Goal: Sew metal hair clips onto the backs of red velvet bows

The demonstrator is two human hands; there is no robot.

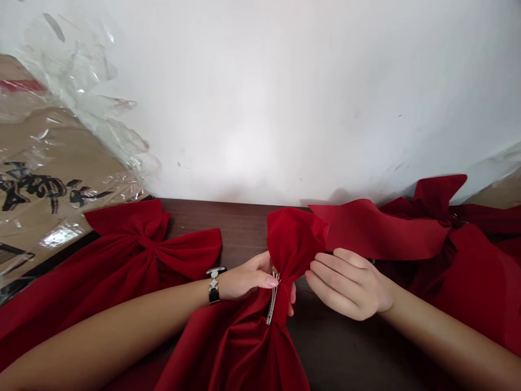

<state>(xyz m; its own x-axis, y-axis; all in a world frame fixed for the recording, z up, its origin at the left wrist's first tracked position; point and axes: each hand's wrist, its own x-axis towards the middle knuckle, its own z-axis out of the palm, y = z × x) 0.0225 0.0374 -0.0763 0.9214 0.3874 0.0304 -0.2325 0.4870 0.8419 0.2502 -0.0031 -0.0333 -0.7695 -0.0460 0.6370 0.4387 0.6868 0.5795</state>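
My left hand [260,277] grips a large red fabric bow [295,239] at its gathered middle, thumb in front and fingers behind. A metal hair clip [272,304] lies along the bow's centre, just below my thumb. Long red tails hang from the bow toward the bottom of the view. My right hand [350,282] has its fingers closed at the right edge of the bow's upper loop, pinching the fabric there. Its thumb is mostly hidden behind the fingers.
Another red bow [146,239] with long tails lies to the left on the dark brown table [240,222]. More red bows and cloth [439,201] are piled at the right. A plastic-wrapped cardboard box [52,146] stands at the left, against the white wall [268,98].
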